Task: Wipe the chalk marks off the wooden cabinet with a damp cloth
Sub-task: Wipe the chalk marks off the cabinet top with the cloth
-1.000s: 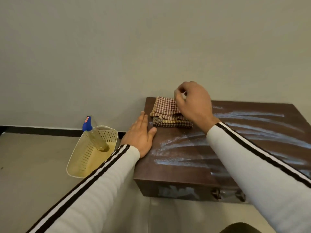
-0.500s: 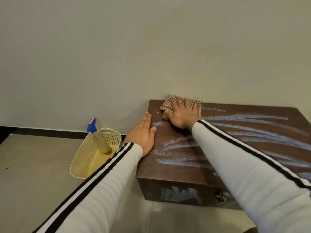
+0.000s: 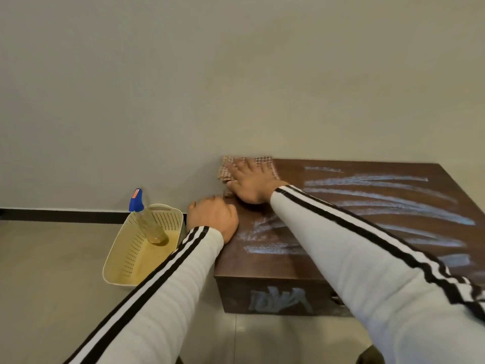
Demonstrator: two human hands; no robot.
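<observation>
The low dark wooden cabinet [image 3: 265,269] stands against the wall, its top streaked with white chalk marks [image 3: 388,203]; more chalk scribble [image 3: 280,300] shows on its front face. My right hand [image 3: 253,183] lies flat with fingers spread on the checked cloth [image 3: 228,168], pressing it onto the far left corner of the top. My left hand [image 3: 214,215] rests on the cabinet's left edge with its fingers curled over the side.
A cream perforated basket [image 3: 126,258] sits on the floor left of the cabinet, holding a spray bottle [image 3: 147,222] with a blue head. The grey wall runs right behind the cabinet. Tiled floor lies in front.
My right hand dropped flat onto the cloth and pushed it back into the far left corner. My left hand went from flat on the top to curled over the left edge.
</observation>
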